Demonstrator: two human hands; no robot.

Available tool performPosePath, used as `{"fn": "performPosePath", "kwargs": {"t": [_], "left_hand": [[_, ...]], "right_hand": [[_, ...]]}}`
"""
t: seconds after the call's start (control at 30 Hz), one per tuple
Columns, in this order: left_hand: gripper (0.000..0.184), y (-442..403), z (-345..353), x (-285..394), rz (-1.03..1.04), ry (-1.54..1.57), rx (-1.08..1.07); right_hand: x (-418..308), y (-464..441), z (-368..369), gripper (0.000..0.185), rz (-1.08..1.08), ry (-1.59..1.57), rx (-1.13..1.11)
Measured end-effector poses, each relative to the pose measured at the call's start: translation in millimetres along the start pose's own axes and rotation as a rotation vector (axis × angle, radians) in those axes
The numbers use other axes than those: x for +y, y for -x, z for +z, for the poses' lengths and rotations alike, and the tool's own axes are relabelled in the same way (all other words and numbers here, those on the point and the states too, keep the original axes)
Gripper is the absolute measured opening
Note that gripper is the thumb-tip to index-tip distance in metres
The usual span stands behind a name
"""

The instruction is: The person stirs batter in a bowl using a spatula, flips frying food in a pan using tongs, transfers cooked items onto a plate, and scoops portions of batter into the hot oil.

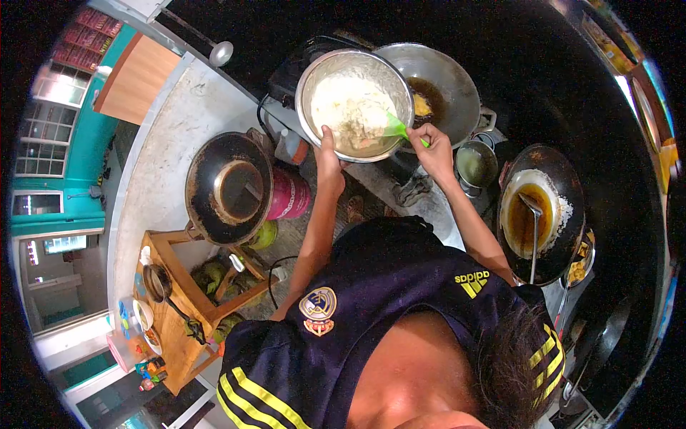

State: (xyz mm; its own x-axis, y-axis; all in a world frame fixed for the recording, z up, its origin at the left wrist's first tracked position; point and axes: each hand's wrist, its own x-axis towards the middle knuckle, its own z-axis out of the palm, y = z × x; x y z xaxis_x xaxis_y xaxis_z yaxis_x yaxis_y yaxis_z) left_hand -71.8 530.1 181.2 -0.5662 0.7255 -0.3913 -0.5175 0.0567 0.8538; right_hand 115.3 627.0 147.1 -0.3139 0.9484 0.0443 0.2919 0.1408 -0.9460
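A metal mixing bowl (pixel 309 107) of pale, thick batter (pixel 350 96) is tilted over the stove area. My left hand (pixel 329 163) grips its near rim, thumb on the inside and fingers underneath. Pinched in my right hand (pixel 434 151) is the handle of a green spatula (pixel 397 127), whose blade dips into the batter at the bowl's right side. Just behind and right of the bowl sits a wide metal wok (pixel 457 75) with brown oil and a yellow piece of food (pixel 421 105) in it. The bowl hides part of this wok.
On the right, a dark wok (pixel 509 179) holds brown oil and a metal ladle (pixel 534 229). A small metal pot (pixel 476 164) stands between the woks. To the left are a large black pan (pixel 207 171), a pink bucket (pixel 289 196) and a wooden table (pixel 187 314).
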Motion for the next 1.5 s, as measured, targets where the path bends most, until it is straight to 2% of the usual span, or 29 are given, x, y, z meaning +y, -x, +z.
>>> {"fn": "performPosePath", "kwargs": {"t": [0.47, 0.67, 0.87, 0.97, 1.07, 1.17, 1.37, 1.47, 1.5], "left_hand": [[0.066, -22, -10, -10, -0.016, 0.036, -0.056], [0.066, -29, -8, -15, 0.113, 0.048, -0.123], [0.065, -31, -3, -7, 0.054, 0.012, -0.09], [0.063, -34, -3, -7, 0.057, 0.004, -0.061], [0.062, -38, -4, -9, 0.09, 0.05, -0.102], [0.061, -32, -2, -1, 0.051, 0.019, -0.098], [0.063, -32, -4, 1, 0.047, 0.011, -0.067], [0.065, -36, -11, 1, 0.024, -0.012, -0.053], [0.066, -39, -16, -2, -0.004, 0.014, -0.083]], "right_hand": [[10, -14, 0, 0.023, 0.004, 0.02, -0.024], [-7, -11, 1, 0.024, -0.101, 0.102, 0.044], [-18, -12, -1, 0.028, -0.101, 0.304, 0.037], [-14, -14, 0, 0.026, -0.077, 0.304, 0.022], [7, -19, 4, 0.024, -0.094, 0.097, 0.021], [15, -24, 1, 0.022, 0.033, -0.03, -0.062], [12, -30, 3, 0.025, -0.058, 0.019, -0.007], [10, -27, 8, 0.016, -0.023, 0.032, -0.058], [13, -26, 11, 0.025, -0.015, 0.036, -0.024]]}}
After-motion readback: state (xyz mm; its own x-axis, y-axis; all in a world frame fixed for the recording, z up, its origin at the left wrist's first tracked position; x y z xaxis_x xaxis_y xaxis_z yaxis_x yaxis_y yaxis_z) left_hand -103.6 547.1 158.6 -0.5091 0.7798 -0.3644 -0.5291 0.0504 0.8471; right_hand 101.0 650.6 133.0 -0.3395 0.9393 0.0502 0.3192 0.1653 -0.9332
